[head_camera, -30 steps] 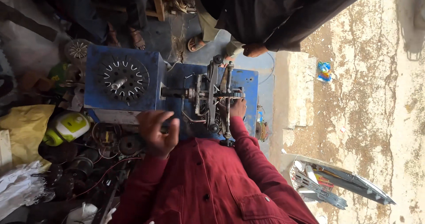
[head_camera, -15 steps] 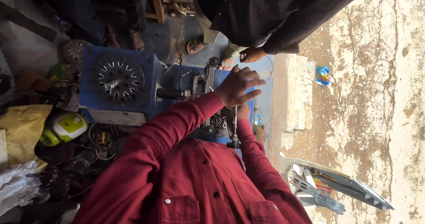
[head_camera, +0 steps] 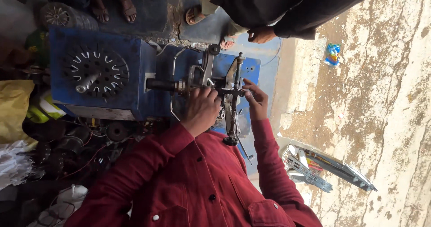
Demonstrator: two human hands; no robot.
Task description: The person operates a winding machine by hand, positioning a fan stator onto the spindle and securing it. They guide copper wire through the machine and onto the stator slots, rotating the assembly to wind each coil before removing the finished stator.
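My left hand (head_camera: 202, 110) lies curled over the metal winding frame (head_camera: 211, 81) on the shaft that juts from a blue machine box (head_camera: 134, 74). My right hand (head_camera: 256, 101) pinches the hub where a threaded rod (head_camera: 235, 101) crosses that shaft. Both arms wear red sleeves. A round slotted disc (head_camera: 94, 72) sits on the box's left face.
Another person in dark clothing stands at the top, a hand (head_camera: 260, 34) hanging down and sandalled feet (head_camera: 195, 15) beside the machine. Motor parts and wires (head_camera: 67, 141) lie at lower left near a yellow bag (head_camera: 13, 110). A tray of metal tools (head_camera: 314, 168) lies at right.
My left hand rose from the lower left, reached across over the mechanism, and now has come back onto the winding frame. My right hand stayed at the mechanism.
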